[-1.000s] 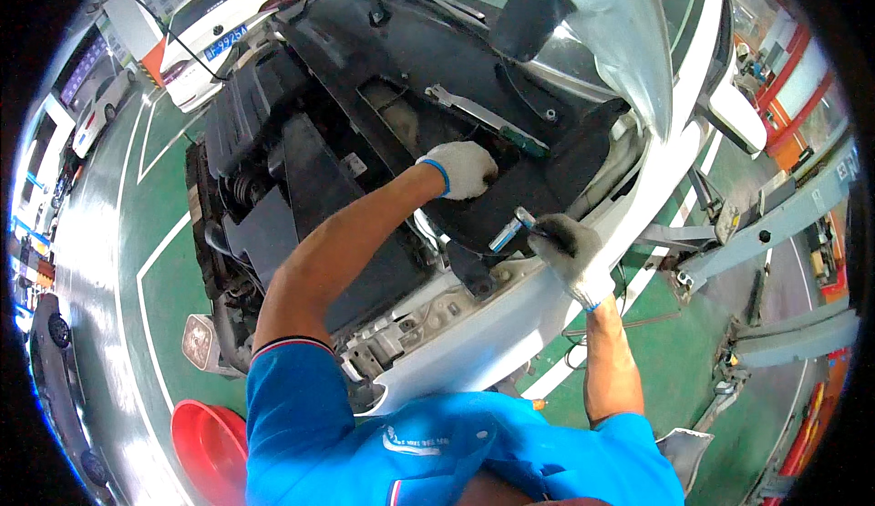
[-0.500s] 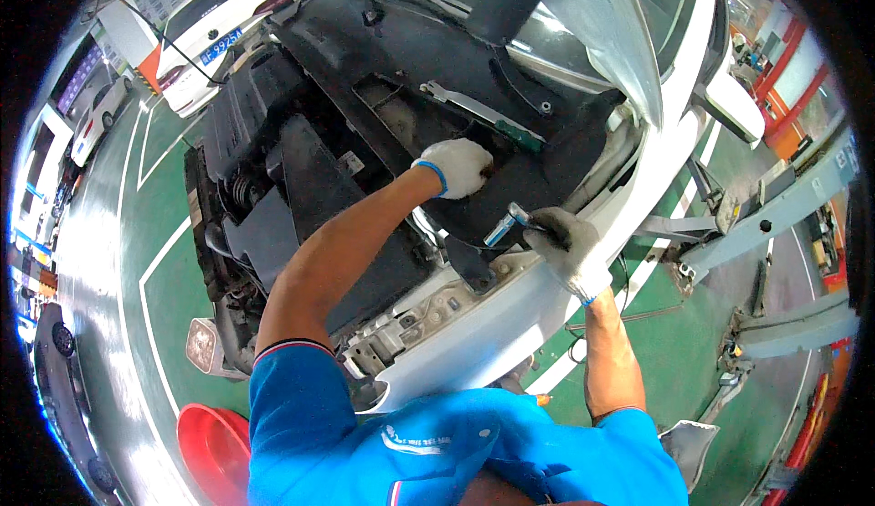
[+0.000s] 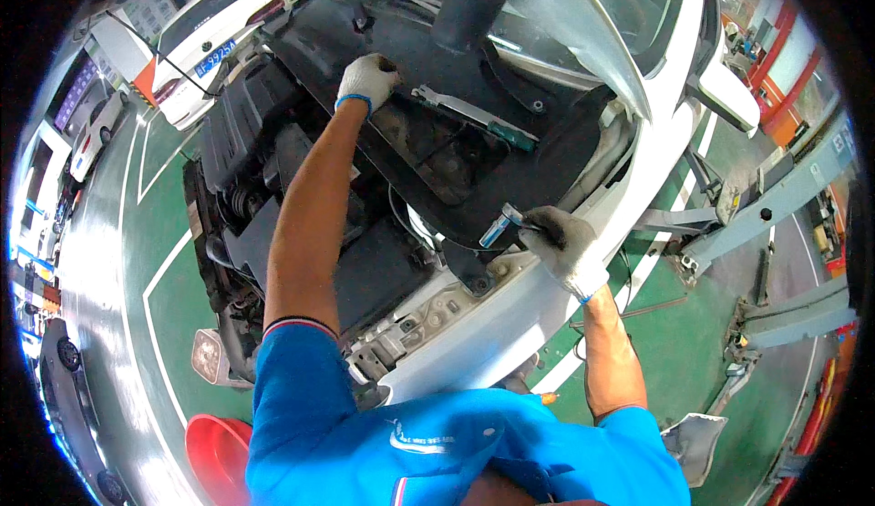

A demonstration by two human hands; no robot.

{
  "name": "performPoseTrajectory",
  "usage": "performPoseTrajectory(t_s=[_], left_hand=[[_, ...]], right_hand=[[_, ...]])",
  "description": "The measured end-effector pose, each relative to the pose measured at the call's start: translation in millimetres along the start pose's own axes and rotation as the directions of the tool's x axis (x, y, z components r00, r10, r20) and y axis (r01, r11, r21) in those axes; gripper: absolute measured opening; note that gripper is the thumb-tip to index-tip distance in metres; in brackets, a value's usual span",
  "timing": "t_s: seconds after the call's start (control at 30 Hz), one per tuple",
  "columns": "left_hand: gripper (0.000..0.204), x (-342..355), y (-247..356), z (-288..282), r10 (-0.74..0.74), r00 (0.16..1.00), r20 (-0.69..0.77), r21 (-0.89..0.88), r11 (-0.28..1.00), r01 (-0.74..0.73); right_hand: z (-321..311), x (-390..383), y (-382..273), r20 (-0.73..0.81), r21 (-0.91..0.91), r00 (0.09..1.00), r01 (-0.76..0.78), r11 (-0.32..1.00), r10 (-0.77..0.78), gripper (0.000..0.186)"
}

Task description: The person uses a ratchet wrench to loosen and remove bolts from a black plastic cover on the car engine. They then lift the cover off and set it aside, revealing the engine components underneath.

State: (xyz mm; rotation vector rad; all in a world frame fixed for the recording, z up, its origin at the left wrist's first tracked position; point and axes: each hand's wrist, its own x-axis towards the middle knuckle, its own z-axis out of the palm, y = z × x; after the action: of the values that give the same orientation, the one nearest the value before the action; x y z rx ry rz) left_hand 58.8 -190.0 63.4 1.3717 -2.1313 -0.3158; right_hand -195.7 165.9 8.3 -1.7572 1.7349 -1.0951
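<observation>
My left hand [image 3: 366,84], in a white knit glove, is curled at the black plastic panel [image 3: 424,41] in the upper engine bay; whatever its fingertips hold is hidden. To its right lies a long silver bar tool with a green end [image 3: 469,116], beside an open recess [image 3: 451,169]. My right hand [image 3: 561,249], in a dirty gray-white glove, grips a ratchet with a shiny socket [image 3: 499,227], held over the near side of the bay by the fender [image 3: 465,342].
The raised hood [image 3: 592,23] is overhead at the right. A lift arm [image 3: 729,237] stands right of the car. A red plastic basin [image 3: 214,456] is on the green floor at lower left. Another white car [image 3: 205,27] is parked at upper left.
My left hand has moved up and leftward from the recess to farther back on the black panel, uncovering the recess. My right hand and ratchet have shifted slightly.
</observation>
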Motion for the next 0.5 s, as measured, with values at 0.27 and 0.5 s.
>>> performPoseTrajectory(t_s=[0.27,0.5], left_hand=[[0.042,-15,-9,7,0.013,1.0,0.001,-0.04,0.999,-0.013],[0.049,-182,118,-3,0.408,0.878,0.25,-0.274,0.9,-0.34]], right_hand=[[1,0,-3,-0.021,-0.031,1.0,-0.02,0.999,0.019,0.03],[-2,3,-10,-0.029,0.286,0.98,-0.178,0.941,0.195,0.031]])
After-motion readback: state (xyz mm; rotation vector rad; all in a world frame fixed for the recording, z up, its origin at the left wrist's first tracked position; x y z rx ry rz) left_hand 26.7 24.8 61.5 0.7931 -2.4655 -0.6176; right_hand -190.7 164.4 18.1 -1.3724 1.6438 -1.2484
